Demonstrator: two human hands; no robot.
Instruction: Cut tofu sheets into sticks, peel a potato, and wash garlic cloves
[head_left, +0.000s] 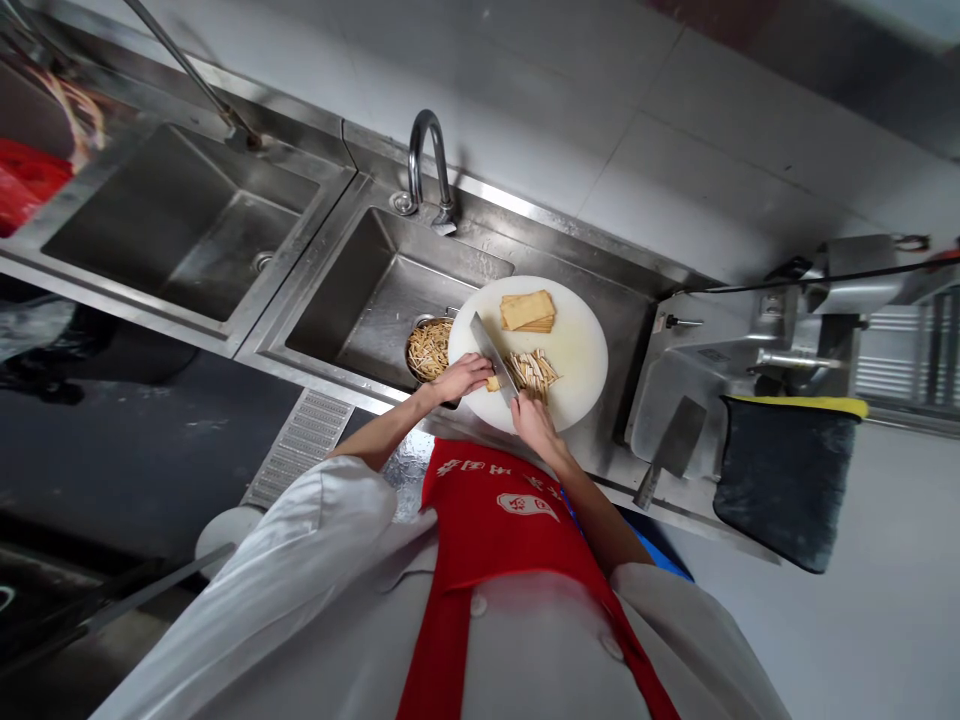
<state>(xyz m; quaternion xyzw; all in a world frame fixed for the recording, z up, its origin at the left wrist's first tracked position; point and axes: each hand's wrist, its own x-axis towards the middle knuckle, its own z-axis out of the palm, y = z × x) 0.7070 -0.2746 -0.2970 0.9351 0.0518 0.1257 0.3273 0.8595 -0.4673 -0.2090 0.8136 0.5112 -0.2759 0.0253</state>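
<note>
A round white cutting board [581, 350] lies over the right side of a steel sink. My right hand [534, 420] grips the handle of a cleaver [491, 355], blade down across the board. My left hand [463, 377] has its fingers curled, pressing a small tan piece beside the blade. Cut tan strips [534, 368] lie to the right of the blade. A stack of flat tan sheets [528, 311] rests at the far side of the board. A metal bowl [430, 349] of cut strips sits in the sink just left of the board.
A second sink basin [180, 225] lies to the left, and a curved faucet [427, 160] stands behind. Another cleaver [671, 450] rests on the counter at right, beside a metal machine [795, 330] and a dark cloth [784, 480]. I wear a red apron [495, 540].
</note>
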